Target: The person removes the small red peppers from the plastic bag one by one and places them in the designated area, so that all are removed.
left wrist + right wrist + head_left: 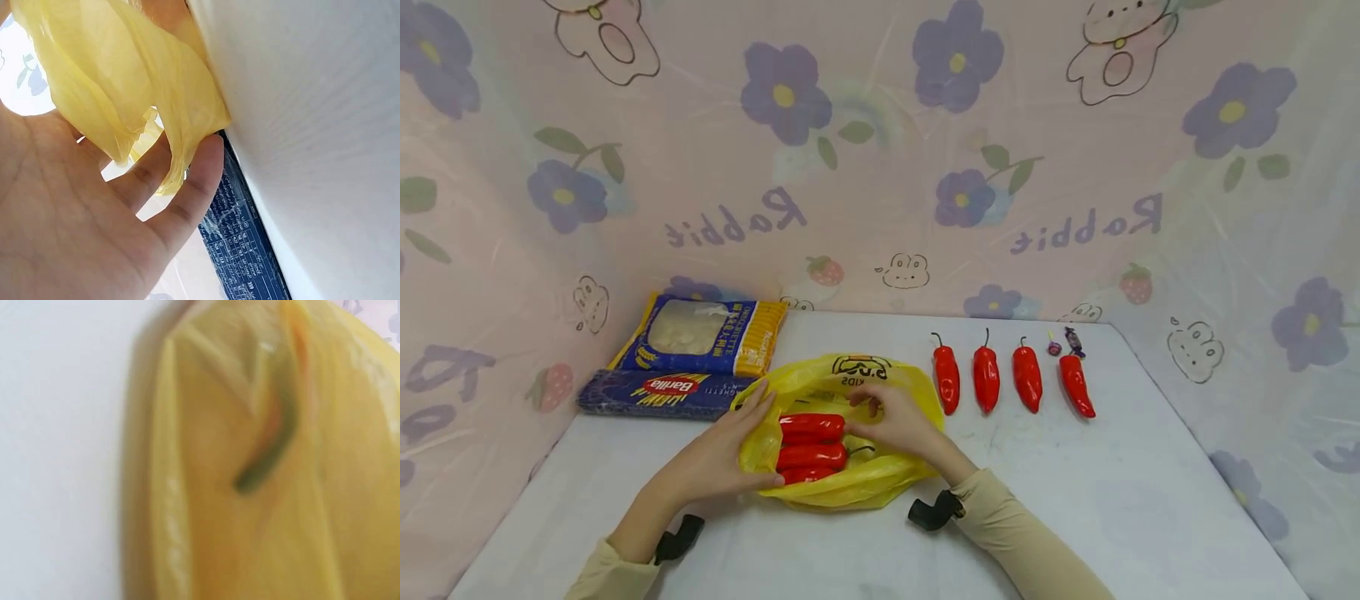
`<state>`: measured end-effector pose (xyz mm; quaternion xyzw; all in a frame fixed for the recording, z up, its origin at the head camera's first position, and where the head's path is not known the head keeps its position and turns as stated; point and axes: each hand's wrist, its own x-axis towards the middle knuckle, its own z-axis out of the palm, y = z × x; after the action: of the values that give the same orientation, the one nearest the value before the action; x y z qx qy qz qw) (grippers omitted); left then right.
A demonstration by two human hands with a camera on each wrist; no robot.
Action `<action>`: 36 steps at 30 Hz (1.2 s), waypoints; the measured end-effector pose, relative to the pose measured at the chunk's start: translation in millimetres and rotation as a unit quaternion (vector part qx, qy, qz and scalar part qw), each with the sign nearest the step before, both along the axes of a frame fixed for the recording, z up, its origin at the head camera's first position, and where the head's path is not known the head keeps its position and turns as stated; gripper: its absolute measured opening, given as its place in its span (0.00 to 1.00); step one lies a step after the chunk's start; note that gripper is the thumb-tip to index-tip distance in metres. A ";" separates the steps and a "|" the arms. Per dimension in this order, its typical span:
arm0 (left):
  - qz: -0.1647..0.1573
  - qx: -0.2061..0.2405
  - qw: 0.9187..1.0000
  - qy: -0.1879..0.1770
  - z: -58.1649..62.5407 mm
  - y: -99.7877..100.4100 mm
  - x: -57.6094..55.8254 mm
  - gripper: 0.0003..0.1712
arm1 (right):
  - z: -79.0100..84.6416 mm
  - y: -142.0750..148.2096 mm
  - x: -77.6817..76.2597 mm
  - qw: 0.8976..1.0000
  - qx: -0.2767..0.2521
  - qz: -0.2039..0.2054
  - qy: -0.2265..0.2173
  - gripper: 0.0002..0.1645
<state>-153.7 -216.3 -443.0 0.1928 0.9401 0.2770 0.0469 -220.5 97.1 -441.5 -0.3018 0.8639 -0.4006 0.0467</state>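
Glossy smooth peppers (811,456); thin crinkled plastic bag (850,497).

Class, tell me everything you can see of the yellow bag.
The yellow bag looks like thin, slightly see-through plastic, creased and crumpled, with dark print on its far side. It lies on the white table, right of a dark blue Barilla pack in the head view. Its mouth gapes open, showing red peppers inside. The left hand touches its left rim, fingers and thumb spread; the right hand reaches into the mouth.
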 end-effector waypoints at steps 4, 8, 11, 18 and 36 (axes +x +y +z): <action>-0.003 -0.001 1.000 0.003 -0.5 0.3 -1.0 0.71 | -5.3 -4.1 1.9 1.000 0.015 0.000 -0.010 0.25; -0.003 0.002 1.000 0.003 -1.6 0.4 -1.0 0.71 | -10.6 -7.3 3.2 1.000 0.025 0.004 -0.016 0.22; -0.004 0.005 1.000 0.003 -1.8 0.4 -0.5 0.71 | -14.2 -8.9 3.9 0.999 0.027 0.007 -0.021 0.21; -0.001 0.003 1.000 -0.004 -0.3 0.6 0.6 0.71 | -18.7 -12.5 5.4 0.999 0.024 0.008 -0.030 0.23; -0.004 0.004 1.000 0.003 0.7 0.8 0.4 0.70 | -20.4 -14.3 5.5 0.999 0.020 0.011 -0.030 0.23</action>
<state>-153.3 -215.5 -442.4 0.1979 0.9384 0.2800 0.0441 -215.0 82.7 -461.9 -0.2982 0.8663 -0.3919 0.0833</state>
